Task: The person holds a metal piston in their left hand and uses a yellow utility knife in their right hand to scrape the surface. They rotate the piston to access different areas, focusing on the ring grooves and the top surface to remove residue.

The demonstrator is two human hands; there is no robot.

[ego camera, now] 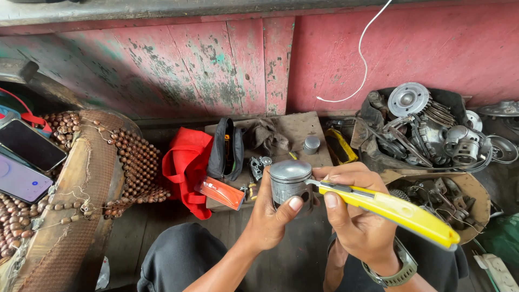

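- The left hand (pixel 270 213) has its grip clamped around a grey metal piston (pixel 290 181), held above the lap.
- The right hand (pixel 354 216) grips a yellow utility knife (pixel 397 211), blade tip touching the piston's side.
- A red bag (pixel 186 162) lies behind.

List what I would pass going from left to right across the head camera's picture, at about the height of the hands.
Two phones → beaded seat cover → red bag → black pouch → left hand holding a metal piston → right hand with a yellow utility knife → box of engine parts.
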